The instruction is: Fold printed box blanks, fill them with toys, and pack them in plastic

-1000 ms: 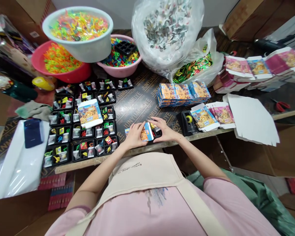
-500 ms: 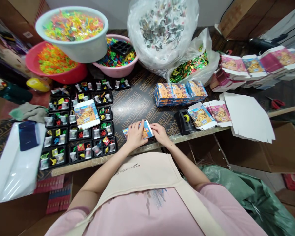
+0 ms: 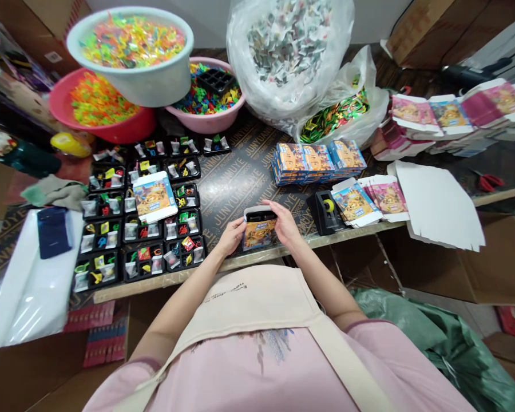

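Between my two hands a small printed box [image 3: 257, 236] stands near the table's front edge, its open end up, with something black inside. My left hand [image 3: 232, 236] grips its left side, and my right hand [image 3: 285, 224] holds its right side, fingers along the top edge. To the left lie rows of black compartment trays [image 3: 143, 247] filled with small toys and wrapped pieces. A flat printed box [image 3: 155, 196] rests on top of these trays. Stacks of closed blue boxes [image 3: 317, 163] sit beyond my right hand, and a black tape dispenser [image 3: 321, 213] is to its right.
Basins of bright plastic pieces, one pale blue [image 3: 154, 86] and one pink [image 3: 212, 120], stand at the back beside a clear bag [image 3: 292, 86]. Flattened cartons [image 3: 360, 203], white sheets [image 3: 442, 206] and red scissors [image 3: 489, 182] lie right. A phone [image 3: 54, 233] lies left.
The box has turned from lying flat to upright, its open end now showing. My left hand has moved from over it to its left side; my right hand still holds the right.
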A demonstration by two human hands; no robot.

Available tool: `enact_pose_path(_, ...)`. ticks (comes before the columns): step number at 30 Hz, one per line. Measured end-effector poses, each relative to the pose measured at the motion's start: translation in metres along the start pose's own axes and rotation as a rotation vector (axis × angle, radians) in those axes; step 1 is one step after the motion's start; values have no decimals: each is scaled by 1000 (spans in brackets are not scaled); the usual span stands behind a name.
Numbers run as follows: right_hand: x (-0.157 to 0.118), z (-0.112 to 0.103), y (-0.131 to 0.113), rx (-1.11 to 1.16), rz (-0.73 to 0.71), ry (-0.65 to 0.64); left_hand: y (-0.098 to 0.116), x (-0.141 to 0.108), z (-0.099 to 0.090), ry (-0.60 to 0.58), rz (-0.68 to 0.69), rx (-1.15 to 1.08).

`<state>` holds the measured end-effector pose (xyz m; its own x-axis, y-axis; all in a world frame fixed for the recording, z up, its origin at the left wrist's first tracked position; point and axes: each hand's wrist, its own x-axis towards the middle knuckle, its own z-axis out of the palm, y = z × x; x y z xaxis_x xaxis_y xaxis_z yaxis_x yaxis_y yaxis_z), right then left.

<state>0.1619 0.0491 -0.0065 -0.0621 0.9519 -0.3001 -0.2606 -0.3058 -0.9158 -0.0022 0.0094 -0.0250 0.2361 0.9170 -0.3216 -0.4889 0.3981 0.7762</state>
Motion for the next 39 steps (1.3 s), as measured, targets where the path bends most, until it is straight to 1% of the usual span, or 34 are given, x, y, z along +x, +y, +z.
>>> enact_pose_path(2, 2, 3, 1, -17, 30, 23, -4, -5, -3, 66, -4, -30)
enact_pose_path(5, 1, 8, 6, -62, 70, 0, -8, -11, -4, 143, -8, -81)
enact_pose_path(9, -5, 12, 8, -161, 10, -42, -7, -14, 1, 229, -26, -136)
enact_pose_path(12, -10, 5, 6, -112, 28, -64, -4, -12, 3, 242, -58, -116)
enact_pose_path(14, -12, -3, 7, -63, 70, -49, -2, -8, 3, 253, -75, -97)
enact_pose_path(17, -12, -11, 13, -67, 98, -35, 0, -2, 1, 269, -78, -58)
enact_pose_path(21, -9, -10, 26, -97, 63, -13, 3, 2, 2, 289, 18, 27)
enact_pose_path(25, -8, -2, 31, -49, -21, 29, 8, -4, 3, 318, 210, 175)
enact_pose_path(28, -11, -1, 28, -43, -70, 20, 14, -12, 2, 249, 344, 317)
enact_pose_path(30, -15, -3, 24, -81, -117, 12, 20, -14, 0, 212, 370, 439)
enact_pose_path(33, -18, -8, 19, -151, -164, -5, 27, -13, -3, 205, 334, 561)
enact_pose_path(37, -17, -15, 14, -165, -111, -53, 32, -5, -8, 205, 192, 541)
enact_pose_path(39, -14, -18, 12, -168, -76, -77, 33, -1, -10, 203, 148, 517)
